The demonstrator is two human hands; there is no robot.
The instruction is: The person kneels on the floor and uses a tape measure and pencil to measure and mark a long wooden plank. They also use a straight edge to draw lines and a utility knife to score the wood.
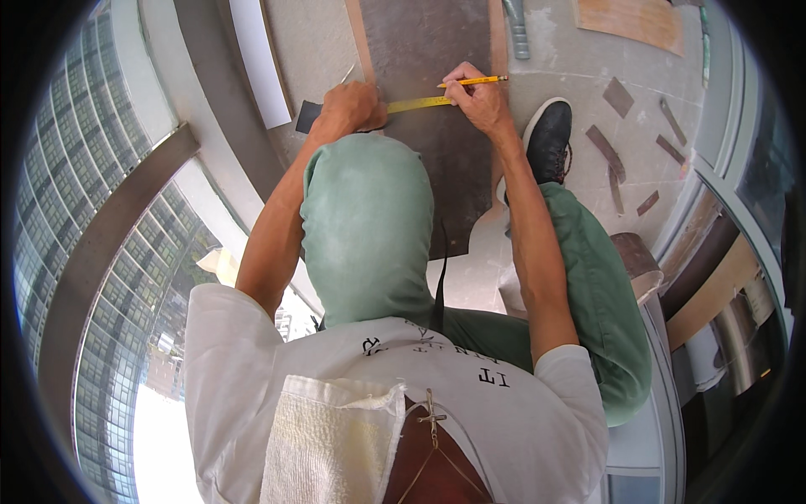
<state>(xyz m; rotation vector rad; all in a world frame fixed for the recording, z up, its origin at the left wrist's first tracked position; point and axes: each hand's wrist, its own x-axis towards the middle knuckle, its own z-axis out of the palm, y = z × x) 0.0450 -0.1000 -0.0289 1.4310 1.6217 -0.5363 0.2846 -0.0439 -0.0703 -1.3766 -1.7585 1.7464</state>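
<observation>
A dark brown sheet (437, 50) lies flat on the floor between my arms. Across it stretches the yellow blade of a tape measure (417, 104). My left hand (353, 106) is closed at the blade's left end; its case is not visible. My right hand (480, 102) grips a yellow pencil (475, 81), held nearly level, and its fingers touch the blade's right end. A thin light-coloured pointed piece (348, 74) pokes out past my left hand. Beside my left wrist lies a small dark flat piece (308, 116).
A white strip (259, 63) lies along the left frame, with railing and glass beyond. Brown offcuts (604, 151) are scattered right of my dark shoe (550, 139). A wooden board (631, 23) and a grey-green tube (516, 29) lie at the far side. Rolled sheets (714, 294) sit at the right.
</observation>
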